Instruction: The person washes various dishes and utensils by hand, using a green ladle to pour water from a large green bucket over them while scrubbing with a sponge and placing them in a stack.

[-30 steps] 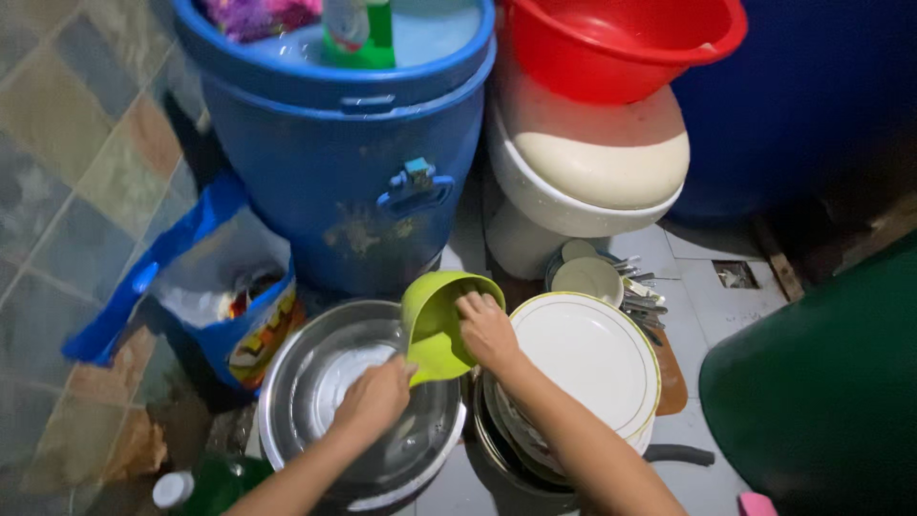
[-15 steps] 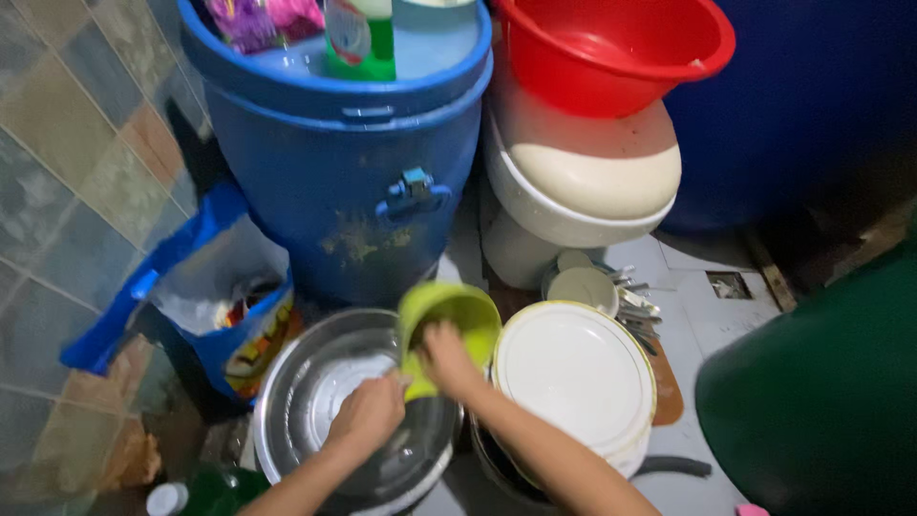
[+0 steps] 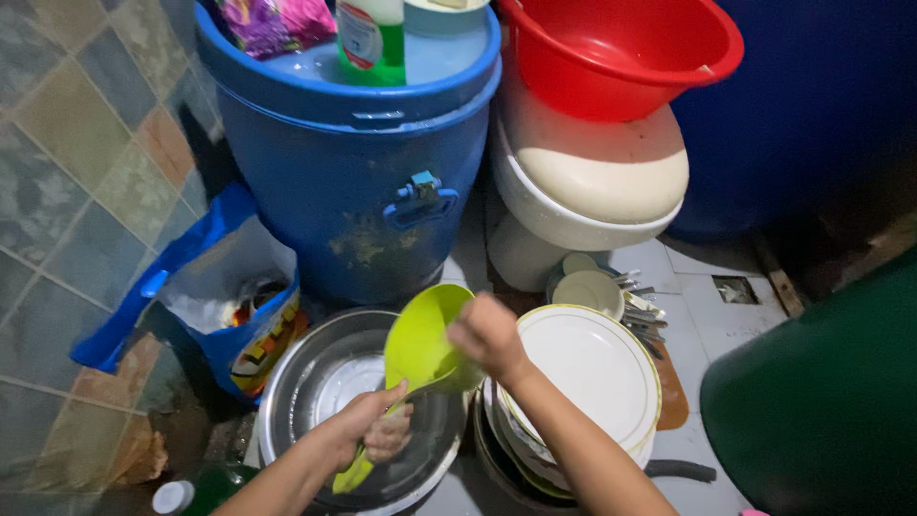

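Lime-green plastic dipper (image 3: 422, 342) is mid-wash, tilted over the steel basin (image 3: 287, 401), mouth facing up and toward the blue drum (image 3: 363, 172).

Left hand (image 3: 368, 430) is closed around the dipper's handle, low over the basin. Right hand (image 3: 489, 334) is bunched at the dipper's rim/inner wall, fingers curled in; can't tell whether it holds a sponge or cloth (nothing visible past the knuckles). So both hands are on the one dipper, one at each end.

Progress, judged from how things lie:
- Dipper: scrub in hand, not rinsed or set down yet.
- Basin: some water in the bottom, no other dishes visible in it.
- Stack of white plates (image 3: 587, 368) sits just right of the basin, touching or nearly touching it, top plate looks bare. Washed or waiting, can't tell from this view.
- Small pale bowls (image 3: 587, 287) and a pile of cutlery (image 3: 645, 311) lie on the floor behind the plates, untouched.
- A dark pan handle (image 3: 683, 470) sticks out from under the plate stack.

Looks like early to mid stage: one item being worked, most of the pile untouched by either hand.

Supplies within reach: green dish-soap bottle (image 3: 371, 38) on the drum lid, another green bottle with a white cap (image 3: 191, 492) on the floor by the left forearm. Red tub (image 3: 621, 53) sits on the white toilet (image 3: 592, 182), unused.
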